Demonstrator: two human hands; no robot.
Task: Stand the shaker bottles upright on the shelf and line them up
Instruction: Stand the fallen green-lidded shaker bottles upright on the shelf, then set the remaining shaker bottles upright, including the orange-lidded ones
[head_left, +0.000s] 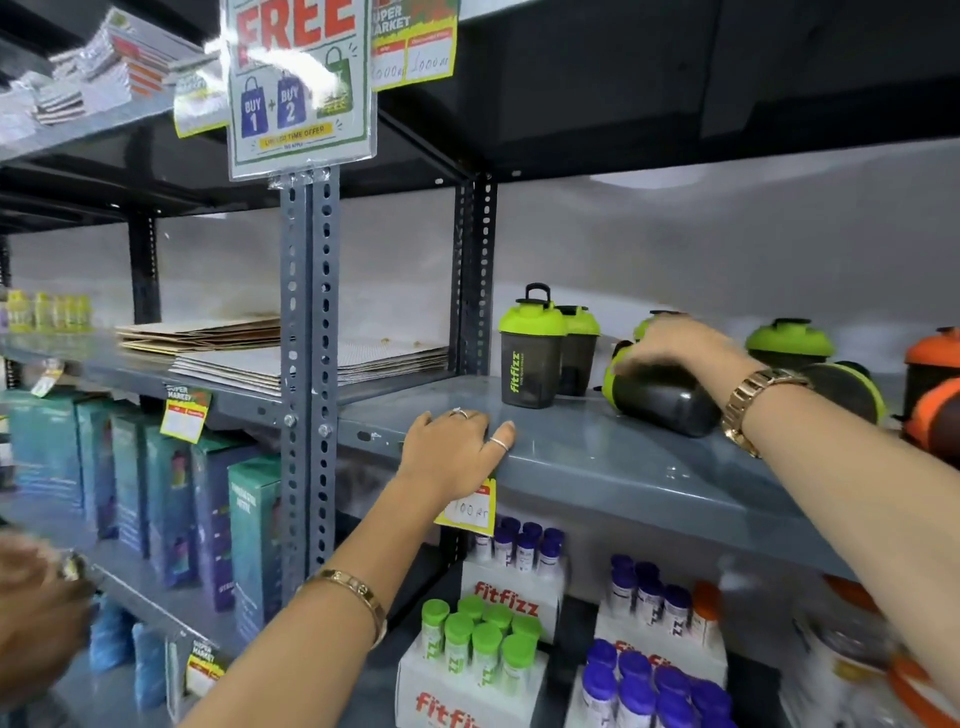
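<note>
Two green-lidded dark shaker bottles stand upright on the grey shelf (613, 457): one (530, 353) in front, a second (577, 348) just behind it. A third shaker (670, 400) lies on its side, lid to the left, and my right hand (675, 345) rests on top of it, fingers curled over its lid end. More green-lidded shakers (789, 343) and a tipped one (847, 389) sit further right, with orange-lidded ones (935, 374) at the edge. My left hand (452, 457) grips the shelf's front edge, holding no bottle.
A slotted steel upright (310, 364) divides the shelves. Flat cardboard sheets (249, 348) lie on the left shelf. Below are boxes of tube packs (498, 623) and a yellow price tag (467, 509). Another person's hand (36, 613) is at the lower left.
</note>
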